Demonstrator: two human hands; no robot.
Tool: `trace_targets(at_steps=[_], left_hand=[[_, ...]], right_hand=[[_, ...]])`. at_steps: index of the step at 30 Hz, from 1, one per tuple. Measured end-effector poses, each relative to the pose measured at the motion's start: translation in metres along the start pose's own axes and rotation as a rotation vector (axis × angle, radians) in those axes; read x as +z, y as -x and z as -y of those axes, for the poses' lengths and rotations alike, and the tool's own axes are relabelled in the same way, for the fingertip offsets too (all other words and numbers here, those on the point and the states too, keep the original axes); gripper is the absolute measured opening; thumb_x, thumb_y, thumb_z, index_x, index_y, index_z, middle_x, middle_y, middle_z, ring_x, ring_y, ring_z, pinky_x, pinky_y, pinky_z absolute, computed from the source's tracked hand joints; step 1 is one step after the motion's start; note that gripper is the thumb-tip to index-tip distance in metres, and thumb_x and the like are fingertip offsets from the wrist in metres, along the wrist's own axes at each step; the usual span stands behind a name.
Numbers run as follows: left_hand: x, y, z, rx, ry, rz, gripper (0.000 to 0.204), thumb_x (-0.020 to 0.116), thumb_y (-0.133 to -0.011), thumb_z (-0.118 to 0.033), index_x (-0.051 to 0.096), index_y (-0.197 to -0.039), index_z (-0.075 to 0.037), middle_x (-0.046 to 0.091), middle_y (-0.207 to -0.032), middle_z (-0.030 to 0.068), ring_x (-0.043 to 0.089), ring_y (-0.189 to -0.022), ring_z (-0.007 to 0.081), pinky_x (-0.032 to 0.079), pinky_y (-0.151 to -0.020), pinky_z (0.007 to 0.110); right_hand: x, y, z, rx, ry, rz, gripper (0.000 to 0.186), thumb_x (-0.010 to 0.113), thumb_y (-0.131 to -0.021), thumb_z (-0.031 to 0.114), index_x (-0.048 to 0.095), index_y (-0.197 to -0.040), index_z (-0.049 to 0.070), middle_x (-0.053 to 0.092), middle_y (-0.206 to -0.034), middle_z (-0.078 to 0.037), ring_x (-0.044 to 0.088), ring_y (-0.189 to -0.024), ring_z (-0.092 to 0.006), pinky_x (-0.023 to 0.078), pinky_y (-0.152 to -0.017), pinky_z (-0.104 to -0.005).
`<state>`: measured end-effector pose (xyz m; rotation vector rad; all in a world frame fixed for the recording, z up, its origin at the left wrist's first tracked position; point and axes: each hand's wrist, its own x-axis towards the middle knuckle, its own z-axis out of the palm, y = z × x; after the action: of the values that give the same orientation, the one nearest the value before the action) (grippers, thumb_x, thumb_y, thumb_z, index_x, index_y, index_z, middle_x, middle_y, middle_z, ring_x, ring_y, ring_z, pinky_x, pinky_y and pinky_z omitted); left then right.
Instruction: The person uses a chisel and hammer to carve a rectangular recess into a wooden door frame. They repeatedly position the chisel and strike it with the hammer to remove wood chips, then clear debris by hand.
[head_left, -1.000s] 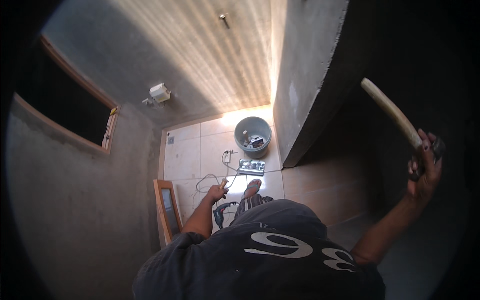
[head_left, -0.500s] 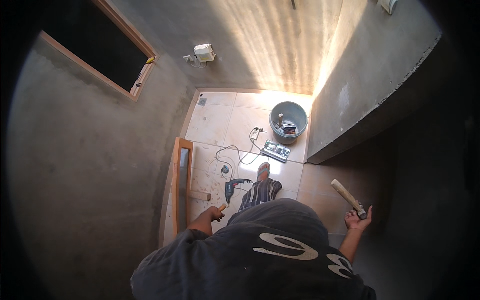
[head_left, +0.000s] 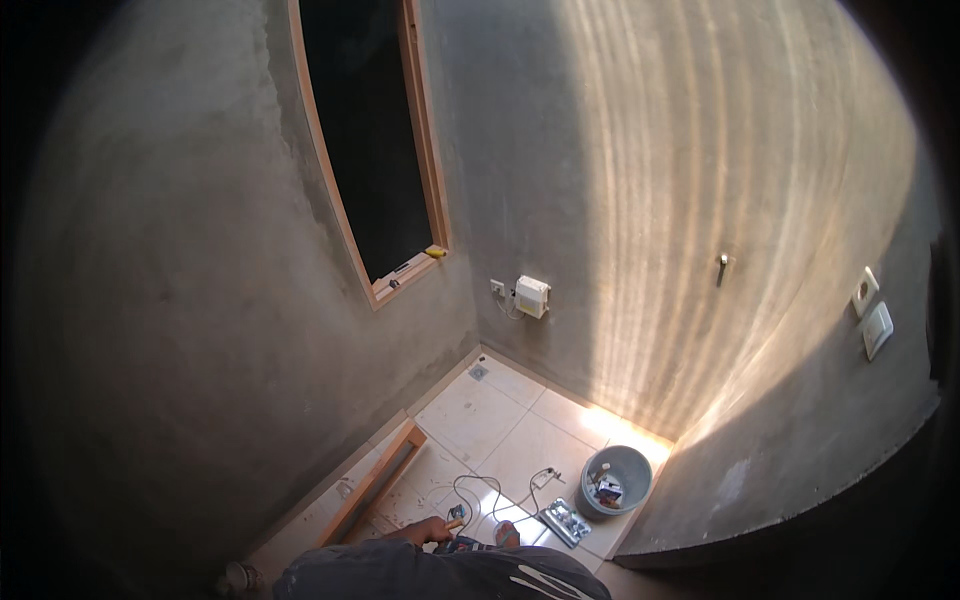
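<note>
Left hand (head_left: 430, 529) low in frame, just above the dark shirt (head_left: 450, 575); grip closed round a small pale, stick-like piece (head_left: 455, 523), too small to identify. Right hand out of view, so can't tell its grip.

Relative to the left grip:
- power drill (head_left: 458, 514) on the tiled floor (head_left: 500, 420), just beyond the fingers, close to touching
- white cable (head_left: 480, 490) looping away past it toward the far side
- flat metal plate (head_left: 566, 521) to the right, near
- grey bucket (head_left: 618, 480) with bits inside, further right, against the wall
- wooden frame (head_left: 375, 482) to the left, lying along the wall base

Judgement: reach is long and low from a height. Keep the held piece pinched firmly, keep clear of the cable loop, don't snag the drill lead.
</note>
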<state>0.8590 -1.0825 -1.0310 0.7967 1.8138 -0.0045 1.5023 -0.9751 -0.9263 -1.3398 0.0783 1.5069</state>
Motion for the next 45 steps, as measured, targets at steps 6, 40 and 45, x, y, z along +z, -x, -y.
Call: trace_targets(at_steps=[6, 40, 45], left_hand=[[-0.081, -0.025, -0.016, -0.102, 0.084, -0.059, 0.04, 0.08, -0.087, -0.045, 0.081, -0.095, -0.006, 0.079, -0.09, 0.0091, 0.074, -0.082, 0.0229, 0.055, -0.079, 0.04], [-0.402, -0.176, -0.093, -0.292, 0.204, -0.111, 0.066, 0.065, -0.092, -0.065, 0.073, -0.109, -0.001, 0.075, -0.089, 0.0138, 0.071, -0.08, 0.0275, 0.054, -0.074, 0.042], [-0.535, -0.21, -0.197, -0.091, 0.071, -0.255, 0.06, 0.067, -0.092, -0.059, 0.07, -0.106, -0.002, 0.074, -0.089, 0.0139, 0.071, -0.086, 0.0286, 0.054, -0.078, 0.044]], right_hand=[[0.182, -0.017, -0.018, 0.097, 0.352, 0.065, 0.073, 0.07, -0.078, 0.07, 0.064, -0.125, 0.014, 0.068, -0.101, -0.011, 0.062, -0.095, -0.0348, 0.043, -0.097, -0.064], [0.811, -0.274, -0.146, -0.033, 1.693, 0.958, 0.059, 0.071, -0.085, 0.051, 0.067, -0.121, 0.003, 0.071, -0.103, -0.02, 0.068, -0.093, -0.0373, 0.05, -0.088, -0.0541], [0.907, -0.313, -0.166, -0.076, 1.855, 1.115, 0.057, 0.071, -0.086, 0.048, 0.068, -0.12, 0.002, 0.072, -0.103, -0.021, 0.069, -0.092, -0.0377, 0.051, -0.087, -0.0526]])
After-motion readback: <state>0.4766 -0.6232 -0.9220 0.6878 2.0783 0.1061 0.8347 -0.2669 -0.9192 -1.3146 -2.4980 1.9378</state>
